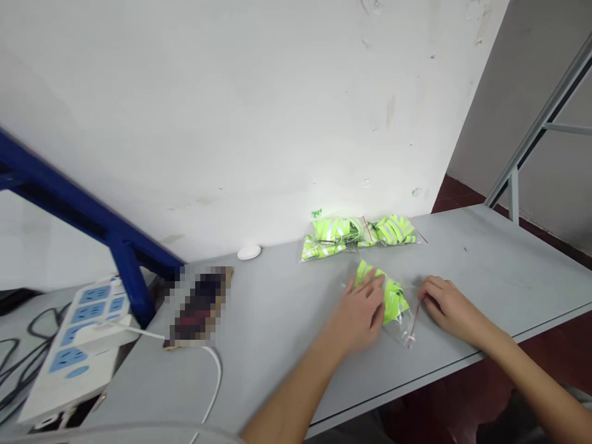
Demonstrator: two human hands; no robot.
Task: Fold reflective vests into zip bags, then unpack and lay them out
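A clear zip-lock bag (401,316) with neon yellow-green reflective straps (393,297) inside lies flat on the grey table (277,345). My left hand (358,311) rests on the left part of this bag, its fingers laid over the straps. At the right end, by the red zip line, my right hand (446,305) has curled fingers, with the fingertips at the bag's upper corner. Behind, against the wall, several similar filled bags (337,231) lie in a row, partly overlapping.
On the left are a blue metal frame (124,246), a white power strip (87,327) with plugs and cables, and a blurred-out flat object (198,308) beside a white cable (217,376). A white oval object (249,251) sits by the wall (231,123).
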